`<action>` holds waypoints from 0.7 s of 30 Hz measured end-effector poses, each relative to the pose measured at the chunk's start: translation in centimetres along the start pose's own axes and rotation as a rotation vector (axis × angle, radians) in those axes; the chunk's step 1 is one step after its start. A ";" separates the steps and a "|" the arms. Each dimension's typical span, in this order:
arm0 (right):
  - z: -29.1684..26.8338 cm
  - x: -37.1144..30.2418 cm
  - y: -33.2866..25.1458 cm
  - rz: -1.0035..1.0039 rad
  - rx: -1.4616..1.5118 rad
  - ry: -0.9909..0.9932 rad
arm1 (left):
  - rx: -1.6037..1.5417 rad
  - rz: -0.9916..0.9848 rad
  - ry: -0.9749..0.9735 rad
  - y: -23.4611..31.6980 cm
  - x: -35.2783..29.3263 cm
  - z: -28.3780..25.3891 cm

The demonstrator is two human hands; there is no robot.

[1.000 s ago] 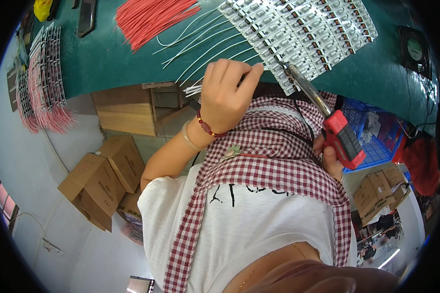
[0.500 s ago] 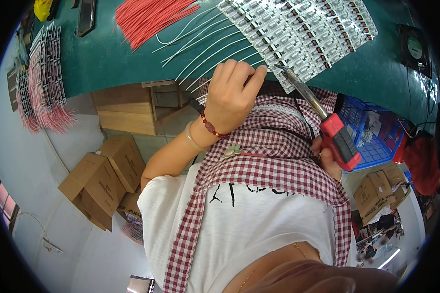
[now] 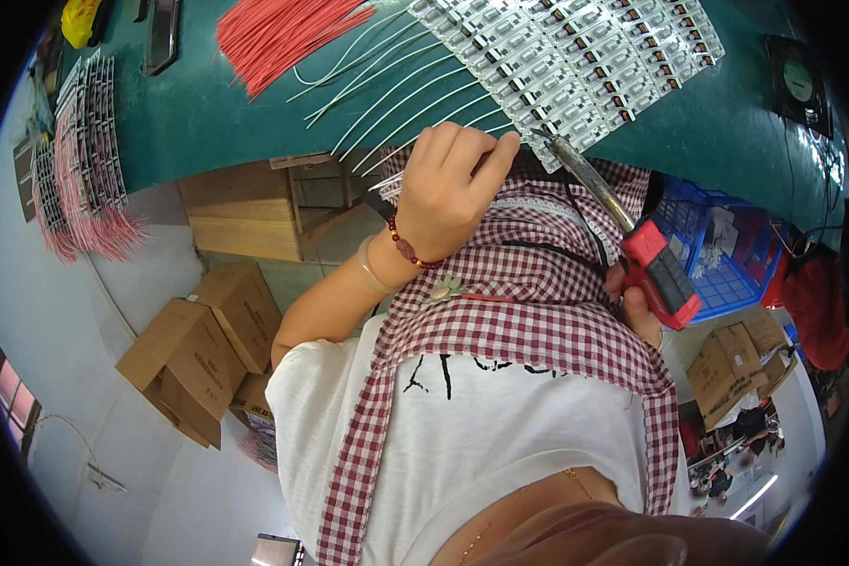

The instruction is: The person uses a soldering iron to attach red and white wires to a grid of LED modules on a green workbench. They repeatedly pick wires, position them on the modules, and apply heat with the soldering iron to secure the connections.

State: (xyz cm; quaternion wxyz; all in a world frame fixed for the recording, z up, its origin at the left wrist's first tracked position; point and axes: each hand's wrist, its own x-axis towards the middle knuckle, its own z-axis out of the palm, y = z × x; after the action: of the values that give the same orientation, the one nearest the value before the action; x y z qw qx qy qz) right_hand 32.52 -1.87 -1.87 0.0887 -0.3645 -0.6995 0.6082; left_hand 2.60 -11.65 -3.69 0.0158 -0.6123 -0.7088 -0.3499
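My right hand is wrapped round the red and black handle of a soldering iron. Its metal barrel slants up to the left, and the tip meets the near edge of a panel of small silvery circuit boards. Just left of that tip, my left hand has thumb and forefinger pinched on a thin white wire at the panel's edge; the fingertips partly hide it. More loose white wire ends poke out beside the palm. Several white wires fan out leftward from the panel over the green table.
A bundle of red wires lies behind the white ones. Wired board strips hang at the table's left end, near a phone. A round black device sits far right. Blue baskets and cardboard boxes stand below.
The panel and its white wires sit slightly lower and further left in view. My left hand keeps its pinch, and the soldering iron's tip stays at the panel's edge.
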 end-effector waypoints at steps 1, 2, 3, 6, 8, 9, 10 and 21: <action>0.0 0.0 0.0 -0.004 -0.020 -0.004 | 0.001 -0.005 0.001 0.0 -0.2 0.2; 0.0 0.0 0.1 -0.008 -0.040 -0.009 | 0.003 -0.011 0.002 0.0 -0.3 0.3; 0.2 0.0 0.1 -0.014 -0.061 0.003 | 0.004 -0.010 -0.001 0.0 -0.3 0.3; 0.4 -0.2 0.6 -0.071 -0.227 0.040 | 0.005 -0.008 -0.007 -0.1 -0.4 0.3; 0.5 -0.2 0.7 -0.093 -0.245 0.052 | 0.000 -0.002 -0.010 0.0 -0.3 0.5; 0.6 0.0 0.2 -0.089 -0.194 0.039 | 0.003 -0.008 -0.010 0.0 -0.4 0.4; 0.6 0.1 0.1 -0.083 -0.171 0.026 | 0.005 -0.014 -0.010 -0.1 -0.5 0.4; 0.3 -0.2 0.0 0.012 0.051 0.049 | 0.019 -0.014 0.020 0.0 -0.4 0.3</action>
State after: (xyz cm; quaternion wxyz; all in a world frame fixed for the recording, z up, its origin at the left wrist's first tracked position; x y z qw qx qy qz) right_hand 32.52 -2.22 -1.84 0.1116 -0.3811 -0.6792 0.6172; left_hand 2.84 -11.82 -4.06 0.0262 -0.6037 -0.7161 -0.3493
